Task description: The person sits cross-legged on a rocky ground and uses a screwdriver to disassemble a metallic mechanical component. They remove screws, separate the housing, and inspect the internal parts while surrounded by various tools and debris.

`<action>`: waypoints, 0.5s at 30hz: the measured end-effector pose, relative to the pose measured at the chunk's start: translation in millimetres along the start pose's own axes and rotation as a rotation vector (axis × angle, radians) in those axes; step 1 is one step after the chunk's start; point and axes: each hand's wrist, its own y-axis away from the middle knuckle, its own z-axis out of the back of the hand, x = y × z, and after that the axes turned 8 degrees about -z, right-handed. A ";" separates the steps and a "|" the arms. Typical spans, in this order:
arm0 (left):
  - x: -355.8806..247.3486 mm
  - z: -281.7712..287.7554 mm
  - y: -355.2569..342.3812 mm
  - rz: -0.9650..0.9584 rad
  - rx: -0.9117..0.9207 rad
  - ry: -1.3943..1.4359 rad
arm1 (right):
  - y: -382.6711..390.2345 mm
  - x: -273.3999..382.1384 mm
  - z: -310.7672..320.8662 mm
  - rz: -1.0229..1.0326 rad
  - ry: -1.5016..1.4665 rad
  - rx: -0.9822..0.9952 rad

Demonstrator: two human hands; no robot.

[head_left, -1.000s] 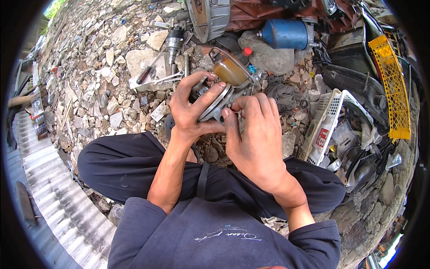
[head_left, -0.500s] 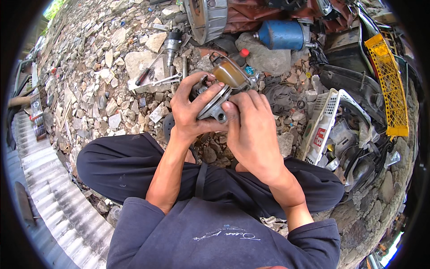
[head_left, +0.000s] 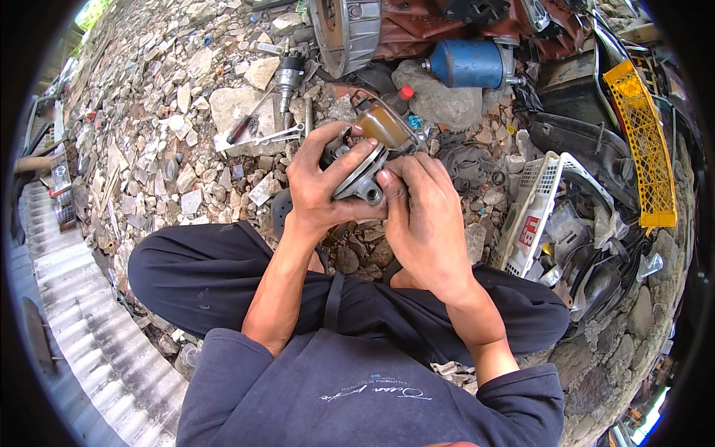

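Hands meet in the head view, in front of a person sitting cross-legged on rubble in dark trousers point(head_left: 201, 272). The left hand point(head_left: 309, 186) holds a grey, disc-edged metal part point(head_left: 356, 186), fingers spread across its far side and thumb on the near side. The right hand point(head_left: 428, 216) rests at the part's right edge, narrow, its fingers curled close to the thumb; their tips are hidden, so I cannot tell whether they pinch anything.

A second ago the right thumb and finger were pressed together beside the part's round hole point(head_left: 372, 195). Now the thumb sits slightly farther up the edge, and the mouth of the hole shows plainly. To my eye, that side is freed for looking or handling, while the left hand keeps the part steady.

Just beyond the hands is a clear bowl of amber colour point(head_left: 383, 127); whether it touches the part I cannot tell. Farther off are a red cap point(head_left: 406, 92) and a blue cylinder point(head_left: 468, 63). Far left, a wrench point(head_left: 279, 135) and a screwdriver point(head_left: 240, 130) lie by a flat stone point(head_left: 229, 104). To the right stands a white crate point(head_left: 541, 214), with a yellow lattice strip point(head_left: 642, 141) beyond.
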 end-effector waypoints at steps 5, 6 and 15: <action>1.7 0.4 3.2 0.028 -0.008 0.025 | 0.3 4.7 5.6 -0.124 -0.066 0.074; 1.2 0.8 3.2 0.040 -0.006 0.035 | -0.1 4.5 5.8 -0.147 -0.088 0.081; -5.2 -4.4 -1.8 0.084 -0.099 0.159 | 2.8 10.2 3.7 -0.087 -0.113 -0.004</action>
